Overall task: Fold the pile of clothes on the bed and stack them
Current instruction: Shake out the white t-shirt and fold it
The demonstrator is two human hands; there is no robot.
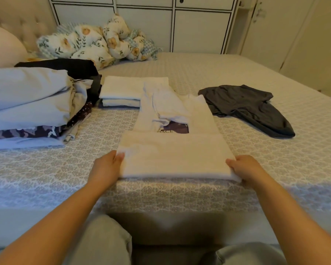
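White T-shirt (177, 148), part-folded, flat on bed (256, 169), bottom portion turned up over printed front. Gripped at near-left corner by left hand (107, 167), fingers curled round edge; pinched at near-right corner by right hand (245, 168). Beyond left hand: folded white stack (122, 90). Left of left hand: pile of clothes (31, 104). Beyond right hand: dark grey garment (246, 106), unfolded, apart from T-shirt.
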